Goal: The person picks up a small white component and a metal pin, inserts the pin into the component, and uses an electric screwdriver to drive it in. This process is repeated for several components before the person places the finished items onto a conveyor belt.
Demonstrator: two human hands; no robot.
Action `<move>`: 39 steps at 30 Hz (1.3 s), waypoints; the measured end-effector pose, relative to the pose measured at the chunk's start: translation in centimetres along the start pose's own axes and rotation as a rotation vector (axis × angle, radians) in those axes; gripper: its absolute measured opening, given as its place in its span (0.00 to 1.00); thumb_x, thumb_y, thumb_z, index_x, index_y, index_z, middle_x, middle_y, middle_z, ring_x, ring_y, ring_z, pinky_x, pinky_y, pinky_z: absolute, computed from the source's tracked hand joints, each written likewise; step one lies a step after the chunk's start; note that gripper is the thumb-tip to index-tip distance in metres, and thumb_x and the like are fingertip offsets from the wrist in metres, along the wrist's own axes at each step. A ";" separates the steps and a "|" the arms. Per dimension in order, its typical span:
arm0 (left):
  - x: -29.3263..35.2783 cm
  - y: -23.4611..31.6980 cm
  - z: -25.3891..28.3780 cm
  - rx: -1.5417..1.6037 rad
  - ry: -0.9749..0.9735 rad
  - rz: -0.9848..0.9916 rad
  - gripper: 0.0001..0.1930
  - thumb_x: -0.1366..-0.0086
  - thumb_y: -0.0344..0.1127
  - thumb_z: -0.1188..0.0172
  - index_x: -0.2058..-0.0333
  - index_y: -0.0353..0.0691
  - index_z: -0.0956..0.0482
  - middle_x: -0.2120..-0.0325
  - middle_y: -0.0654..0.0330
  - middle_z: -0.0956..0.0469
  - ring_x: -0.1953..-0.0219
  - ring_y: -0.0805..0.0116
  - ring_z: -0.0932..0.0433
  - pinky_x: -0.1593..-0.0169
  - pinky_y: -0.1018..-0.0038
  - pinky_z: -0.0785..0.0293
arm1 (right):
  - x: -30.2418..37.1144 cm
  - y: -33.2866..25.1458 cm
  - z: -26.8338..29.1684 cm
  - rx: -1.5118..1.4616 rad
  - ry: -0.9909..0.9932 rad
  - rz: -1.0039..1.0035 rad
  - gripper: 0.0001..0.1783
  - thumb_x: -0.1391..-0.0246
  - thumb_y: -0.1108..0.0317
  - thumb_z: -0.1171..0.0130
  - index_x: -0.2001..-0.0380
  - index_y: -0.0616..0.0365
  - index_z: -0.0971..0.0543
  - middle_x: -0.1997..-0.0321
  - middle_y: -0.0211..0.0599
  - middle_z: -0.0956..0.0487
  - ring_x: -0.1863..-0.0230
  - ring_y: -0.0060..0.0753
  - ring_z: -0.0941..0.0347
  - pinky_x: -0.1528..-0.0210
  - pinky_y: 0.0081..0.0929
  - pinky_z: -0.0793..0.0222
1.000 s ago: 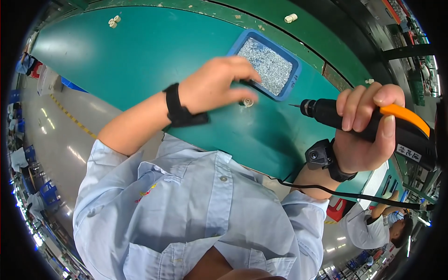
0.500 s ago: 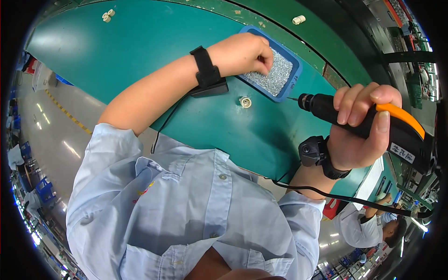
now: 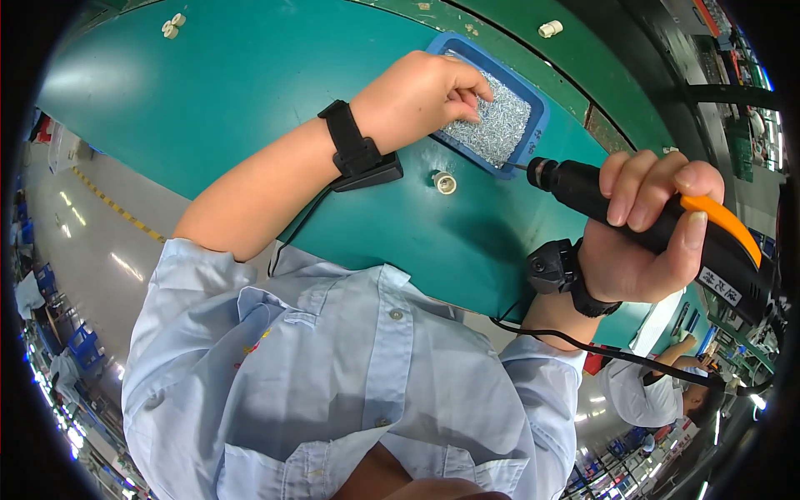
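Over a blue tray [image 3: 537, 125] of small silver screws [image 3: 507, 125], my left hand [image 3: 421, 96] is bent with its fingers curled toward the thumb. Whatever the fingertips hold is too small to make out. My right hand [image 3: 646, 217] is wrapped around a black electric screwdriver [image 3: 575, 187] with an orange lever. Its thin bit points left, close to the tray's near right corner. Between my arms, just in front of the tray, a small cream-coloured round fitting [image 3: 446, 182] stands on the green table [image 3: 275, 75], its hollow opening facing up.
Several cream fittings [image 3: 172, 27] lie at the table's far left, and another cream piece [image 3: 550, 29] rests on the green ledge beyond the tray. A black cable [image 3: 583, 343] runs by my right forearm. At the lower right, a co-worker [image 3: 642, 392] sits beside the bench.
My left hand has lifted slightly and drawn back left, its fingers reaching less deep into the screws. The screwdriver stays gripped in my right hand. The whole view has shifted a little.
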State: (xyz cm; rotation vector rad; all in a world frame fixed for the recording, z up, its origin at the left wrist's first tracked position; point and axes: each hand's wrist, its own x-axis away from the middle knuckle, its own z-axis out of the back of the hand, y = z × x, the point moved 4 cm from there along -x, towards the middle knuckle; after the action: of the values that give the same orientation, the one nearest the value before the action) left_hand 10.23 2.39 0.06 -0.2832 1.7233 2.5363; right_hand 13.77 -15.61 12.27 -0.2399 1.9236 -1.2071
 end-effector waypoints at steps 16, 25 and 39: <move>-0.1 1.2 0.0 -0.242 0.125 -0.341 0.05 0.47 0.31 0.40 0.71 0.42 0.20 0.71 0.61 0.26 0.64 0.61 0.28 0.60 0.71 0.30 | 0.0 -0.2 -0.2 0.055 0.039 0.010 0.17 0.46 0.58 0.52 0.62 0.61 0.34 0.84 0.31 0.35 0.85 0.26 0.37 0.76 0.26 0.40; 1.8 4.3 -0.5 -0.200 -0.067 -0.294 0.07 0.56 0.33 0.33 0.76 0.44 0.21 0.75 0.67 0.30 0.64 0.66 0.32 0.59 0.71 0.33 | 0.7 -2.3 -1.3 -0.108 -0.008 0.041 0.20 0.47 0.49 0.50 0.62 0.55 0.30 0.80 0.24 0.34 0.82 0.17 0.39 0.75 0.18 0.47; 2.4 4.9 -0.7 -0.085 -0.083 -0.291 0.08 0.57 0.29 0.32 0.75 0.44 0.19 0.74 0.68 0.28 0.66 0.68 0.31 0.60 0.74 0.36 | 0.8 -2.3 -1.9 -0.110 -0.066 0.045 0.20 0.47 0.49 0.49 0.62 0.55 0.31 0.79 0.24 0.33 0.81 0.17 0.38 0.75 0.18 0.46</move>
State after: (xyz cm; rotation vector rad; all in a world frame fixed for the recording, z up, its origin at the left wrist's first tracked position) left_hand 7.18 -0.24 3.85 -0.3952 1.4304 2.3765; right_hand 11.33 -15.99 14.03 -0.2895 1.9300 -1.0522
